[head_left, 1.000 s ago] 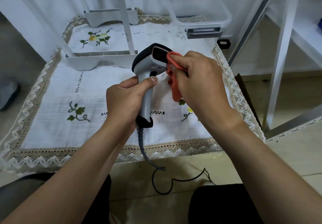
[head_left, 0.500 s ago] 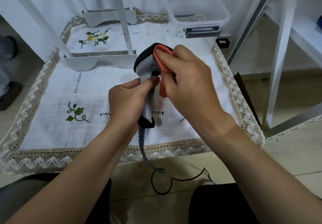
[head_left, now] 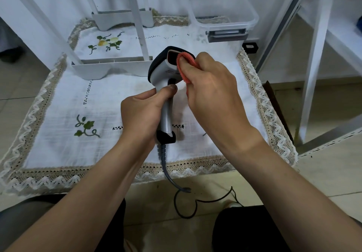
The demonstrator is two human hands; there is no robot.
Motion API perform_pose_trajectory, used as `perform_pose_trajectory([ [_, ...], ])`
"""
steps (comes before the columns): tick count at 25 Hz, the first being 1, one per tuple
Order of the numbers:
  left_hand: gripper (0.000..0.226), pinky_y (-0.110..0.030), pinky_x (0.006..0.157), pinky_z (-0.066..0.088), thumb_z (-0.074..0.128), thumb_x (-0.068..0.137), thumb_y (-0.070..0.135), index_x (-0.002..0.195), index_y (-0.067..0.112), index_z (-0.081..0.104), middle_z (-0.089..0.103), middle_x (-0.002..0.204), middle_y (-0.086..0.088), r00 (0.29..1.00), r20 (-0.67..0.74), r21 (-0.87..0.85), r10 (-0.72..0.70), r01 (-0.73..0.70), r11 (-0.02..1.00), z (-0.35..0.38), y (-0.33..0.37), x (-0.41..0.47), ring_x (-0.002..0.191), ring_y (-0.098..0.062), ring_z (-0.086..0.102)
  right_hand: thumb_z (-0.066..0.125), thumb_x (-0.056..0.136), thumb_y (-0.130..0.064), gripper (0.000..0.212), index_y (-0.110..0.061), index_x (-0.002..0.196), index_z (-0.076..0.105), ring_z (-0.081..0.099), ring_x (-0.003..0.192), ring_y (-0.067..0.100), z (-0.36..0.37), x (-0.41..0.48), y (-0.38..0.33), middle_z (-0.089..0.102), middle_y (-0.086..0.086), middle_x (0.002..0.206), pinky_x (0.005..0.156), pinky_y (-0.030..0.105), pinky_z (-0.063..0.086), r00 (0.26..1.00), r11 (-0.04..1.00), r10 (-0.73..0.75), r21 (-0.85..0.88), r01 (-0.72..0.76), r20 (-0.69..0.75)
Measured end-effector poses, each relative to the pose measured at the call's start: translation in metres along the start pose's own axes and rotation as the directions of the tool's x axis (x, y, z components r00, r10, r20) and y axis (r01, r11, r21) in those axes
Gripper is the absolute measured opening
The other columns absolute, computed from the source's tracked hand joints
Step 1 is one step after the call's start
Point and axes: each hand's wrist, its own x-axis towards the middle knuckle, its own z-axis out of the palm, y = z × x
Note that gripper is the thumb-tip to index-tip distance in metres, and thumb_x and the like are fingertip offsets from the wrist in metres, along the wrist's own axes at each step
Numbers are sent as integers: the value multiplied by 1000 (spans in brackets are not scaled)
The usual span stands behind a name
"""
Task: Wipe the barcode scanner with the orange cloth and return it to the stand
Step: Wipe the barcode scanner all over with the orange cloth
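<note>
Left hand [head_left: 144,112] is closed around the grip of the barcode scanner [head_left: 166,71], held upright above the middle of the desk [head_left: 58,104]. Right hand [head_left: 212,93] is closed on the orange cloth [head_left: 186,63], pressing it against the scanner's head beside the window. Clear plastic container [head_left: 221,14] sits at the far right corner; contents cannot be determined.
</note>
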Motion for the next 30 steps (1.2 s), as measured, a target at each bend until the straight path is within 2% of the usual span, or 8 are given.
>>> perform_pose_trajectory([
  [7, 19, -16, 45, 45, 90, 71, 34, 71, 18, 80, 66, 55, 10, 999, -18, 44, -27, 28, 999, -2, -2, 6, 46, -5, 58, 55, 90, 4, 36, -13, 119, 68, 52, 72, 32, -5, -1, 6, 52, 6, 88, 59, 42, 46, 998, 998, 44, -53, -41, 52],
  [10, 18, -14, 44, 45, 90, 72, 32, 72, 17, 80, 67, 59, 7, 999, -25, 31, -42, 43, 999, -2, 0, 6, 45, -3, 58, 49, 95, -1, 25, -12, 108, 67, 51, 72, 32, -12, 1, 5, 44, 1, 85, 59, 41, 45, 996, 997, 67, -48, -65, 54],
  [13, 21, -14, 42, 44, 89, 73, 31, 73, 13, 79, 68, 67, 0, 998, -31, 37, -46, 47, 998, -2, 0, 7, 46, -6, 58, 51, 96, -4, 28, -13, 114, 69, 51, 72, 32, -17, 3, 0, 46, 2, 86, 58, 38, 41, 999, 999, 53, 6, -53, -2],
  [16, 31, -20, 52, 43, 86, 76, 31, 75, 1, 76, 64, 68, -4, 1000, 14, 67, 12, -13, 998, -1, -3, 6, 55, -10, 55, 55, 91, -2, 32, -13, 117, 70, 53, 75, 33, -16, 3, -10, 55, 8, 91, 60, 39, 44, 1000, 998, 13, 59, -13, -7],
  [20, 34, -28, 59, 38, 83, 75, 32, 68, 1, 71, 60, 64, -8, 996, 34, 93, 84, -86, 992, 2, -4, 3, 59, -15, 49, 56, 90, 0, 36, -10, 122, 69, 54, 77, 33, -15, 2, -12, 57, 10, 93, 61, 36, 41, 1000, 995, 14, 95, -12, -13],
  [23, 24, -25, 57, 40, 83, 76, 28, 59, 15, 74, 64, 57, 1, 994, 28, 88, 110, -112, 990, 2, -2, 2, 55, -12, 52, 60, 90, 0, 40, -9, 128, 67, 56, 78, 34, -14, 3, -13, 61, 12, 97, 62, 36, 40, 1000, 999, 10, 49, -8, -22],
  [28, 26, -31, 61, 37, 81, 73, 32, 60, 13, 69, 57, 63, -6, 992, 10, 87, 123, -123, 989, 5, -5, -1, 58, -14, 46, 63, 87, 4, 40, -9, 125, 68, 56, 77, 36, -16, 4, -16, 62, 13, 96, 59, 37, 42, 1000, 999, 3, -41, -4, -6],
  [30, 29, -31, 61, 36, 81, 73, 33, 59, 11, 68, 55, 62, -7, 992, 9, 93, 125, -126, 988, 5, -5, 0, 57, -15, 44, 59, 89, 3, 34, -10, 120, 69, 53, 75, 34, -16, 5, -15, 58, 10, 93, 57, 36, 37, 1000, 998, 20, -68, -19, 15],
])
